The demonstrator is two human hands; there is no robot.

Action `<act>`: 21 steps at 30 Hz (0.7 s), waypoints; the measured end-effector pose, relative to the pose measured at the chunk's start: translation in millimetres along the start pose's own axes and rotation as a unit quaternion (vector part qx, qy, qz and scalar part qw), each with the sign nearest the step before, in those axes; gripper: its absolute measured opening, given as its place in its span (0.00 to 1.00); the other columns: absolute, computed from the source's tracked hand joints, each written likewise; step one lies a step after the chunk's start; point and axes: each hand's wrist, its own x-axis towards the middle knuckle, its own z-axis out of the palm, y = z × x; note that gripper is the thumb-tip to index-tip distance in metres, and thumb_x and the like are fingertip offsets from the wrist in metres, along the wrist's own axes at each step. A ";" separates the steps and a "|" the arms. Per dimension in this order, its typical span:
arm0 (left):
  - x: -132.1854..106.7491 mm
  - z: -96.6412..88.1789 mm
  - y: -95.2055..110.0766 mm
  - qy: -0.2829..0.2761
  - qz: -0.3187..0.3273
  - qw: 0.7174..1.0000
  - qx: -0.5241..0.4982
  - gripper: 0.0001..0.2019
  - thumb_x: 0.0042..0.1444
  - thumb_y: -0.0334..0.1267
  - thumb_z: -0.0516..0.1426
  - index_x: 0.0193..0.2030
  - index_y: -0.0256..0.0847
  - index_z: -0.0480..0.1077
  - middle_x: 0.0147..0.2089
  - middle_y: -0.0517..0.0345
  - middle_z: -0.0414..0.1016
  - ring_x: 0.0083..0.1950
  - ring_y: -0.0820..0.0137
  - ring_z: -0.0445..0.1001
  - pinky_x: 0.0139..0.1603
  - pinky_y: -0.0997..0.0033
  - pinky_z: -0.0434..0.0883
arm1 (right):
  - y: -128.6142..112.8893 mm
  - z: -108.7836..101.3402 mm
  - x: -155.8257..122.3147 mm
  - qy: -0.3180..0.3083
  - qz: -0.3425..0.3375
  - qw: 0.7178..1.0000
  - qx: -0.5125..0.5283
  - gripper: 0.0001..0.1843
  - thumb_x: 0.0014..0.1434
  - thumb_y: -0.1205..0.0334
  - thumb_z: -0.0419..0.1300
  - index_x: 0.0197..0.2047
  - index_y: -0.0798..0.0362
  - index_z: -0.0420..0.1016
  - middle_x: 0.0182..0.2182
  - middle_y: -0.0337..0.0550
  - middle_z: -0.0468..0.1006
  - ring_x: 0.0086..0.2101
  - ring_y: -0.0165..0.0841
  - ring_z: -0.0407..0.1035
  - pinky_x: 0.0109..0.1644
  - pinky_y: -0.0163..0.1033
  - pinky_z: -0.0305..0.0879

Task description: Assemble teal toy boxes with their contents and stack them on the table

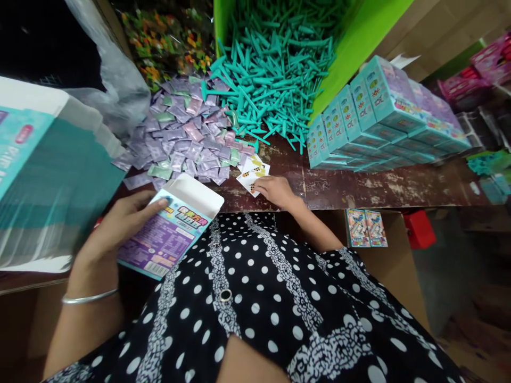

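A flattish purple-and-teal carton (159, 239) with its top flap standing up is held by my left hand (125, 218), thumb across its printed face. Just past the table's front edge, my right hand (277, 191) pinches a small white printed card (253, 174) with yellow and orange pictures on it. Behind the card spreads a heap of small purple, pink and green sachets (187, 133). Beside them, a mass of teal T-shaped plastic pieces (275, 80) spills from a bright green bin (347, 58) onto the dark table.
A big stack of flat cartons (48, 191) stands at the left. Closed teal boxes (383, 111) form rows at the right back. Two small boxes (365, 229) lie in an open cardboard box (383, 271) below the table edge. A red object (419, 229) is beside it.
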 end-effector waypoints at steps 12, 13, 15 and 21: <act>10.4 2.7 25.3 -0.032 0.113 0.992 0.051 0.33 0.56 0.69 0.68 0.47 0.38 0.81 0.43 0.49 0.86 0.42 0.59 0.79 0.38 0.67 0.75 | -106.2 2.7 56.1 0.080 -0.042 0.959 0.269 0.16 0.79 0.53 0.63 0.63 0.51 0.80 0.43 0.41 0.90 0.42 0.35 0.83 0.52 0.40 0.76; 11.4 3.0 23.4 -0.030 0.114 0.992 0.050 0.33 0.56 0.70 0.68 0.47 0.38 0.81 0.43 0.49 0.86 0.42 0.59 0.79 0.38 0.67 0.75 | -106.0 1.2 62.8 0.071 -0.057 0.963 0.255 0.15 0.80 0.53 0.63 0.62 0.50 0.81 0.47 0.42 0.90 0.45 0.35 0.83 0.54 0.40 0.76; 14.6 2.6 17.9 -0.027 0.115 0.991 0.054 0.34 0.57 0.72 0.67 0.47 0.38 0.82 0.43 0.49 0.85 0.42 0.58 0.79 0.38 0.66 0.75 | -90.8 -8.0 78.4 0.092 -0.056 0.974 0.197 0.13 0.82 0.53 0.60 0.58 0.49 0.82 0.53 0.45 0.90 0.51 0.37 0.83 0.58 0.41 0.75; 27.7 2.9 8.1 -0.041 0.105 0.992 0.059 0.36 0.56 0.75 0.67 0.47 0.38 0.83 0.45 0.50 0.87 0.43 0.56 0.81 0.39 0.66 0.76 | -5.4 -40.9 122.0 0.019 0.068 0.996 -0.057 0.19 0.70 0.65 0.72 0.63 0.54 0.82 0.57 0.55 0.89 0.60 0.50 0.79 0.63 0.49 0.72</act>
